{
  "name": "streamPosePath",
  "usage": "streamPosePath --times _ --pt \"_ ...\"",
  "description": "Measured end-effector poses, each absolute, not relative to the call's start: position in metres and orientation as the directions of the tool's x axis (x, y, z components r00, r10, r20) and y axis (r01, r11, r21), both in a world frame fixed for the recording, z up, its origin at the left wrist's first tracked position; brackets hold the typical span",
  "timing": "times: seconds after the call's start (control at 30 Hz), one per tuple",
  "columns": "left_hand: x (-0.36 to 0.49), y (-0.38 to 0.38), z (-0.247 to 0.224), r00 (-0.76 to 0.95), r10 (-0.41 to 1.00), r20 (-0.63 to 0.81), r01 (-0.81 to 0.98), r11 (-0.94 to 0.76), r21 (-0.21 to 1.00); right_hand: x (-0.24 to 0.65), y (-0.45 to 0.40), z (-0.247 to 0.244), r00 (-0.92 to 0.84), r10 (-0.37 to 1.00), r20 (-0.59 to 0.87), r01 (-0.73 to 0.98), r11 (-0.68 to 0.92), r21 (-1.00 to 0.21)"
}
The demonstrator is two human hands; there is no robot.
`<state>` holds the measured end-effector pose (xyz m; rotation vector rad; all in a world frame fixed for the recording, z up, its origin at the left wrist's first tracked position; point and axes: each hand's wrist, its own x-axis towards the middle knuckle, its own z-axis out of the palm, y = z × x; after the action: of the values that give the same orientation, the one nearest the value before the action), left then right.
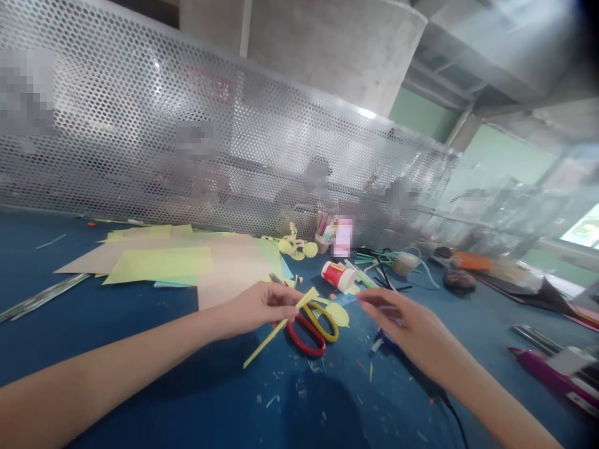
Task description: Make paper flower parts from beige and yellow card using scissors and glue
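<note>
My left hand (269, 305) is closed in a pinch on a thin yellow paper strip (269, 343), which slants down to the left. Beneath and beside those fingers lie scissors (306, 337) with one red and one yellow handle loop; their blades are partly covered by the hand. To the right, my right hand (405, 321) has its fingertips closed on a small translucent blue strip (346, 299), blurred at its edges. Just past the scissors, a round yellow paper piece (337, 313) rests on the table. A white bottle with a red label (337, 276) lies on its side beyond my hands.
Paper sheets (159, 265) spread across the left of the blue table (187, 399). Near the perforated metal screen (140, 137) stand a yellow paper figure (297, 246) and a phone (343, 236). A purple tool (556, 377) and a dark cable (452, 411) are at right.
</note>
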<state>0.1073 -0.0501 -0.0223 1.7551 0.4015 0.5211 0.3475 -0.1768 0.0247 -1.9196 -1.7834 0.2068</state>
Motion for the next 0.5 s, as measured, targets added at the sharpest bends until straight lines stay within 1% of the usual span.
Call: streamPosePath --times 0.03,0.07,0.1,0.2,0.3,0.4,0.43,0.5 --pt "0.107 -0.052 -0.018 0.857 0.499 0.131 0.01 -0.269 0.963 0.331 -0.169 0.034 0.046 0.979 0.196 0.819 0.075 -0.568" --pt "0.107 -0.054 -0.015 0.868 0.478 0.132 0.019 -0.299 0.954 0.317 -0.162 0.041 -0.022 0.981 0.192 0.771 0.139 -0.621" --pt "0.106 -0.055 -0.012 0.874 0.464 0.14 0.023 -0.328 0.944 0.306 -0.154 0.045 -0.064 0.978 0.2 0.756 0.178 -0.63" --pt "0.105 -0.056 -0.007 0.881 0.443 0.166 0.027 -0.397 0.917 0.293 -0.137 0.048 -0.18 0.974 0.137 0.793 0.226 -0.565" --pt "0.104 -0.051 -0.007 0.878 0.447 0.173 0.049 -0.443 0.895 0.295 -0.127 0.046 -0.198 0.977 0.081 0.823 0.211 -0.527" --pt "0.102 -0.046 -0.009 0.873 0.457 0.169 0.087 -0.488 0.869 0.298 -0.12 0.043 -0.188 0.982 0.02 0.834 0.17 -0.524" --pt "0.101 -0.045 -0.009 0.865 0.472 0.172 0.107 -0.508 0.855 0.298 -0.118 0.041 -0.186 0.983 -0.001 0.827 0.156 -0.541" --pt "0.099 -0.044 -0.008 0.836 0.515 0.189 0.16 -0.559 0.814 0.298 -0.114 0.035 -0.173 0.984 -0.052 0.779 0.104 -0.618"
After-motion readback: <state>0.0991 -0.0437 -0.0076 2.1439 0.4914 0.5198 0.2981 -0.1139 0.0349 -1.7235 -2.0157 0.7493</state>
